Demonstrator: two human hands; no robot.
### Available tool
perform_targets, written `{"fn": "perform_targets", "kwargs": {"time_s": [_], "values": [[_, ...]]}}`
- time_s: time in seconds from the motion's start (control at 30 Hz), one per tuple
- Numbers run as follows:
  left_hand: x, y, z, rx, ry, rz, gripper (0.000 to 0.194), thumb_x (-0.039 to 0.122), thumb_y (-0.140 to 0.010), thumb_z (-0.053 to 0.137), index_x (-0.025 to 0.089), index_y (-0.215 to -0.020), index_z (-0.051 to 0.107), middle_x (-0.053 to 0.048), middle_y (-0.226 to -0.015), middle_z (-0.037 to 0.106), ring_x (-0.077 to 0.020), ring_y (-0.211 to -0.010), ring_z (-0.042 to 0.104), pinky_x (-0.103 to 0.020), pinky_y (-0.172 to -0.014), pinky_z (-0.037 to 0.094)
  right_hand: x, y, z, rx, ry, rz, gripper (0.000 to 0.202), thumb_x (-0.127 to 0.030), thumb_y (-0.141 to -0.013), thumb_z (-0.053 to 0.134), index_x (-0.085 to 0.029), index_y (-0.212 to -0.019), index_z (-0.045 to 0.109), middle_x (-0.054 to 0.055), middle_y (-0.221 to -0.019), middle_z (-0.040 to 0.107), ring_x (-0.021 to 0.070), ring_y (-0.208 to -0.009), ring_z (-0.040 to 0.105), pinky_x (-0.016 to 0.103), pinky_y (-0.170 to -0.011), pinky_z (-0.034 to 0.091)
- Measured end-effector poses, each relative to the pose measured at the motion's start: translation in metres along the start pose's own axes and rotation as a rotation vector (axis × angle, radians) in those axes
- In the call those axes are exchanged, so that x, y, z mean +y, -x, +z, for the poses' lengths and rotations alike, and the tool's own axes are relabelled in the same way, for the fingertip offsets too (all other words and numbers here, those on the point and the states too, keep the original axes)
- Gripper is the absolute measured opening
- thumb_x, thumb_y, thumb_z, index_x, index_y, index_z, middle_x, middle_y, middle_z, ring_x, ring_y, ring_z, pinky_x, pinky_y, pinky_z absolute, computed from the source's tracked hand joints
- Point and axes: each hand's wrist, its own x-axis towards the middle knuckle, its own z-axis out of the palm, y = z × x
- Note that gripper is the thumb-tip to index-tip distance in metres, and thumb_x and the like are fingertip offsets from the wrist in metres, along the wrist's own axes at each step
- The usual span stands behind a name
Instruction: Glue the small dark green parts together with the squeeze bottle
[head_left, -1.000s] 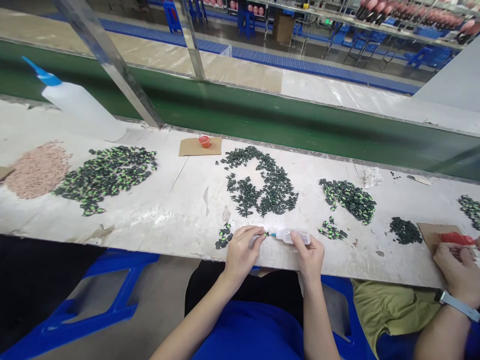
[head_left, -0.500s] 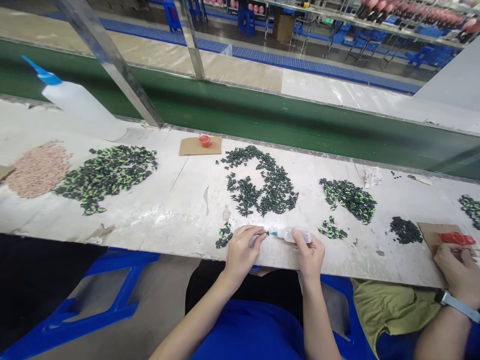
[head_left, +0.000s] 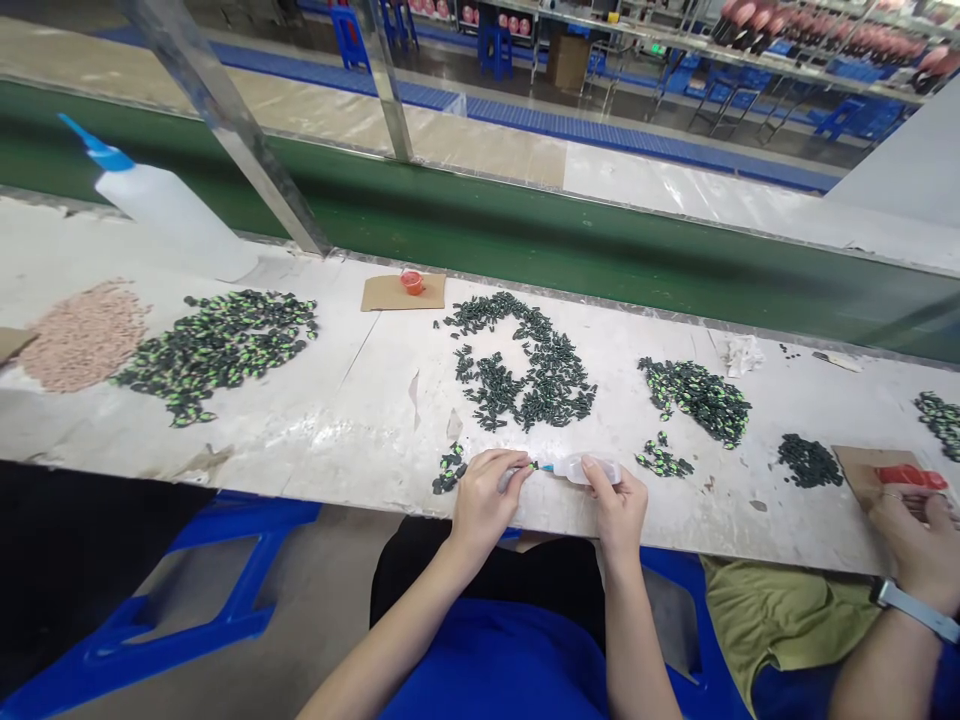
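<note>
My left hand point(head_left: 486, 494) pinches a small black-and-green piece point(head_left: 533, 466) between thumb and fingertips, just above the table's front edge. In my right hand point(head_left: 621, 502) is a small translucent squeeze bottle point(head_left: 589, 469), lying sideways with its blue nozzle tip pointing left, at or very near the piece. Left of my left hand lies a little cluster of black-and-green pieces point(head_left: 448, 470). Beyond both hands spreads a heap of small dark green pieces point(head_left: 556, 380). To the right of the bottle are a few more black-and-green pieces point(head_left: 663, 459).
Larger black-and-green heaps point(head_left: 225, 345) and a pinkish heap point(head_left: 86, 335) lie left, near a large white bottle point(head_left: 169, 215). A red cup point(head_left: 412, 282) sits on cardboard at the back. Far right, another person's hand point(head_left: 915, 535) is by a red object point(head_left: 909, 476).
The view has shifted very slightly. My hands, the piece and the squeeze bottle keep nearly the same positions.
</note>
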Motion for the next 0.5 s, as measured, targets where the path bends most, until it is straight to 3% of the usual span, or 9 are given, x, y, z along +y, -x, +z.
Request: {"fn": "perform_targets", "kwargs": {"time_s": [0.2,0.33,0.5], "values": [[-0.001,0.0,0.0,-0.008,0.004,-0.024,0.009,0.021,-0.082,0.063,0.021,-0.087,0.07,-0.004,-0.083,0.073,-0.0191,-0.08,0.069,-0.034,-0.077,0.058,0.003,0.0,0.0,0.047,0.001,0.008,0.033,-0.043,-0.065,0.071,-0.015,-0.052,0.058,-0.003,-0.048,0.05,0.0121,-0.05,0.044,0.026,-0.049,0.038],[-0.001,0.001,0.0,-0.014,0.014,-0.009,0.009,0.02,-0.083,0.062,0.021,-0.088,0.07,-0.004,-0.084,0.072,-0.0186,-0.08,0.068,-0.034,-0.077,0.058,0.01,-0.003,-0.005,0.115,-0.131,0.003,0.032,-0.044,-0.064,0.072,-0.015,-0.058,0.06,-0.001,-0.053,0.056,0.0128,-0.051,0.048,0.026,-0.049,0.039],[-0.002,0.001,-0.001,-0.025,0.002,0.029,0.012,0.019,-0.084,0.06,0.022,-0.092,0.069,-0.004,-0.085,0.072,-0.0187,-0.082,0.067,-0.035,-0.077,0.058,0.009,-0.015,-0.013,0.225,-0.238,-0.083,0.036,-0.039,-0.061,0.077,-0.018,-0.08,0.054,0.002,-0.075,0.066,0.0183,-0.07,0.064,0.031,-0.066,0.05]]}}
